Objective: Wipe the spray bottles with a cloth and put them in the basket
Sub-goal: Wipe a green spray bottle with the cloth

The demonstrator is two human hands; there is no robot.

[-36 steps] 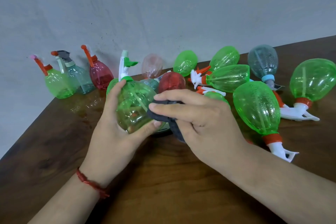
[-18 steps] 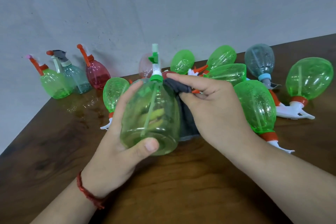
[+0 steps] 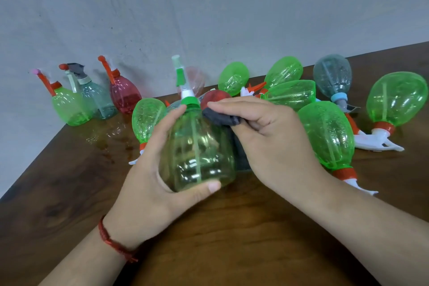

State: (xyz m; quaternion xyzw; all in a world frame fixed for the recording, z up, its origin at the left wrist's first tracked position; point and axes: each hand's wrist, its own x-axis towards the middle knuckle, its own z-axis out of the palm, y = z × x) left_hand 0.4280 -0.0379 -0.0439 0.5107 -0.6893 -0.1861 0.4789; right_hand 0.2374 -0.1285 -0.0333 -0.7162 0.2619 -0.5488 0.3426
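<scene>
Left hand (image 3: 148, 193), fingers (image 3: 173, 121) curled round clear green plastic spray bottle (image 3: 197, 153), upright over brown wooden desk (image 3: 232, 239). Right hand (image 3: 274, 146) pinches dark grey cloth (image 3: 220, 118) on bottle's shoulder. Right of fingers, tipped green bottles (image 3: 329, 137); far left, three upright bottles (image 3: 99, 100).

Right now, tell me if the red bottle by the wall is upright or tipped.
Upright. The red bottle stands on its base on the table, orange spray head on top.
</scene>
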